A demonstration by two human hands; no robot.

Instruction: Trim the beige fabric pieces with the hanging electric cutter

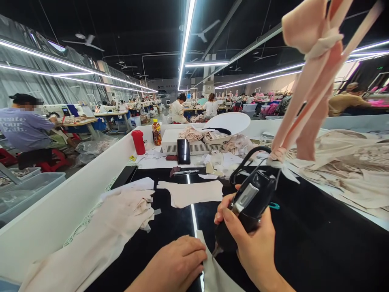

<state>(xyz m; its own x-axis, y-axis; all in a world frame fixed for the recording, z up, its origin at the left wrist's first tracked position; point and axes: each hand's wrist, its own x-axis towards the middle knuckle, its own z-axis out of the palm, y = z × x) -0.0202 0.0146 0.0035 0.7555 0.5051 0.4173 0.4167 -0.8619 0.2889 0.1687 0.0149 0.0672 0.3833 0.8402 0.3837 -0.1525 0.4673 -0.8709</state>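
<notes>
My right hand (255, 239) is wrapped round a black handheld power tool (255, 198) with a cord and a silver lever on its side. The tool's narrow metal tip points down at the edge of a pale fabric strip (214, 269). My left hand (179, 259) lies palm down beside the tip, its fingertips on the strip's left edge. Knotted pink fabric bands (316, 81) run up from the tool's top end. Farther back on the glossy black work surface (328, 235) lies a flat, pale cut fabric piece (194, 192).
A pile of pale fabric pieces (100, 231) lies left, and a larger heap (355, 162) right. At the back are a phone (183, 151), a red cup (138, 142), a bottle (157, 133) and a white box (170, 142). Low white walls edge the table; people sit at sewing machines beyond.
</notes>
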